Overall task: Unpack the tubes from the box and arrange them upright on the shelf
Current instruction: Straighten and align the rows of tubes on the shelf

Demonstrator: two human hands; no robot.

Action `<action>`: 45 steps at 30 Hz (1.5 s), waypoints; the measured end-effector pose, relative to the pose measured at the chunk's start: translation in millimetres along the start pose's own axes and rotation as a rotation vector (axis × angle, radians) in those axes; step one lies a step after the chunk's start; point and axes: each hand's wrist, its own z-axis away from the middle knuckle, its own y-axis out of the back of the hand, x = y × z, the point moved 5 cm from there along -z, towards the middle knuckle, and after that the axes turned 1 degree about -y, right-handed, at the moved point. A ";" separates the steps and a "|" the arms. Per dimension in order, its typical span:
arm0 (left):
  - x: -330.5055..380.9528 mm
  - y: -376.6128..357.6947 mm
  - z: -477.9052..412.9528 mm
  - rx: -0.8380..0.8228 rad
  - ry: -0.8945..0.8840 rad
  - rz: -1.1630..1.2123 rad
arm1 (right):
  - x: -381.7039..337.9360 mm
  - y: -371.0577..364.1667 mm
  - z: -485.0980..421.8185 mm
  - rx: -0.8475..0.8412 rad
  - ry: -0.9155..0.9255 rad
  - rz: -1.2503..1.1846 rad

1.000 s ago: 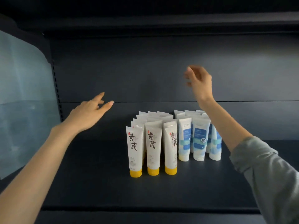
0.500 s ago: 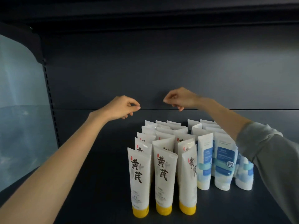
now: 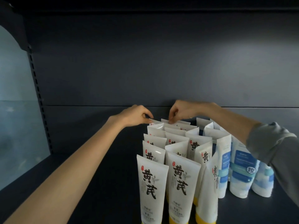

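Shop, I'd say: a retail aisle bay. On my feed there's a dark metal shelf (image 3: 97,183) with a flat back panel (image 3: 161,62), an upper shelf (image 3: 145,4) overhead, and a slotted upright (image 3: 36,88) punched with a column of holes down the left, typical store gondola hardware. Stock is faced like merchandise: yellow-capped tubes (image 3: 152,183) stand upright in tight rows front to back, identical print, labels toward me. Blue-labelled tubes (image 3: 241,172) stand in their own block just beside them on the right. A pale translucent side panel (image 3: 14,110) closes the bay's left end.
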 end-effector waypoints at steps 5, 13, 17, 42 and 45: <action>-1.0 -5.0 -3.8 0.055 -0.041 -0.047 | 2.8 -4.0 -0.5 -0.018 -0.003 0.013; -6.7 3.2 -1.2 0.149 -0.084 -0.198 | 3.1 -4.2 -3.1 -0.008 0.022 -0.025; -10.7 6.8 1.1 0.165 -0.086 -0.231 | 5.7 -5.0 -3.6 0.001 0.033 -0.050; -5.8 0.1 0.4 0.229 -0.069 -0.182 | 31.7 12.4 33.1 0.029 -0.089 -0.092; -7.3 -2.2 0.3 0.231 -0.052 -0.140 | 35.6 8.1 37.4 0.000 -0.102 -0.044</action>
